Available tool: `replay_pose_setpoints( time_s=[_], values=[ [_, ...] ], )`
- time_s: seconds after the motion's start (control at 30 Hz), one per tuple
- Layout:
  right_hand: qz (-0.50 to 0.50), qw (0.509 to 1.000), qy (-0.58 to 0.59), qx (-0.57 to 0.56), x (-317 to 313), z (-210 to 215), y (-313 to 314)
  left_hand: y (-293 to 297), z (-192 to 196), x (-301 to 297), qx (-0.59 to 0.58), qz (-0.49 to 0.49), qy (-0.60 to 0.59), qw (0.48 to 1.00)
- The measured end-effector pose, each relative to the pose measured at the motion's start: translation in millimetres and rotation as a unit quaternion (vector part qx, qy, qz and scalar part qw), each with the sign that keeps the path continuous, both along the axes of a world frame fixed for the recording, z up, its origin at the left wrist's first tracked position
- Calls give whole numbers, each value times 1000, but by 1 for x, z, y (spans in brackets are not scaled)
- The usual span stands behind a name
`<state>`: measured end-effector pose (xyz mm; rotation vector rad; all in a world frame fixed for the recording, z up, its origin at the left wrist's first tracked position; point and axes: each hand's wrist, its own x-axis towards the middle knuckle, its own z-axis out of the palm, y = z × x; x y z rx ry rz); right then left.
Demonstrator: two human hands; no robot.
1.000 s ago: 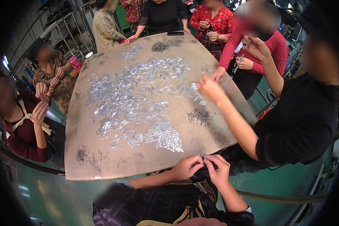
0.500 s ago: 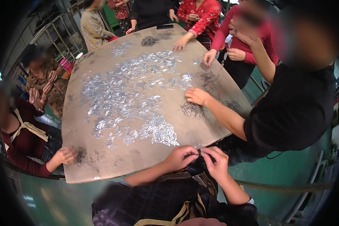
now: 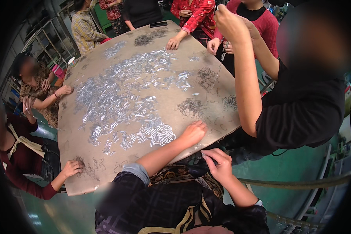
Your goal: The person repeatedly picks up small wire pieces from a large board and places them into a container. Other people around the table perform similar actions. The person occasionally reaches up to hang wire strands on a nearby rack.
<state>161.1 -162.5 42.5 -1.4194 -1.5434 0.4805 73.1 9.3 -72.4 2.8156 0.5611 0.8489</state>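
My left hand (image 3: pixel 194 133) reaches over the near right part of the table, palm down, fingers curled together on its surface. It is nearest to some scattered thin dark wire-like bits (image 3: pixel 216 124); whatever its fingertips have is hidden. Just off the table's front edge, my right hand (image 3: pixel 219 163) is raised with thumb and forefinger pinched on something too small to name. To the left of my left hand lies a spread of small shiny oblong silver pieces (image 3: pixel 158 132). Beyond it sits a tangled clump of the dark bits (image 3: pixel 191 107).
The big table (image 3: pixel 144 160) is covered in brown board. Co-workers stand round it; at right one in a black top (image 3: pixel 300 109) raises both arms, close beside me. A hand (image 3: pixel 72 167) rests at the left by more dark bits. A dark phone-like slab (image 3: pixel 158 24) lies at the far edge.
My hands were together at the table's edge; my left hand has moved forward onto the table, while my right stays back pinching. The black-topped co-worker's hand has left the table and risen.
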Motion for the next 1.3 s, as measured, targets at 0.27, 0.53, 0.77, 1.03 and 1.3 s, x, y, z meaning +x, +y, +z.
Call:
replay_pose_setpoints(
  time_s=[0.27, 0.53, 0.77, 1.03, 1.3],
  values=[
    [-27, 1000, -5, 13, 6, -4, 0, -5, 6, 26, 151, -10, 169, 974],
    [-67, 997, -1, 26, 10, -1, 7, 7, 4, 36, 100, 43, 130, 986],
    [-90, 995, 18, 34, 14, -9, 9, 9, 54, -8, -379, 53, -24, 924],
    [-84, 994, 75, -10, 9, -14, 11, -34, 83, -63, -623, -65, -185, 758],
    [-66, 997, 23, 21, 4, -17, 13, -57, 73, -65, -631, -79, -201, 745]
  ],
)
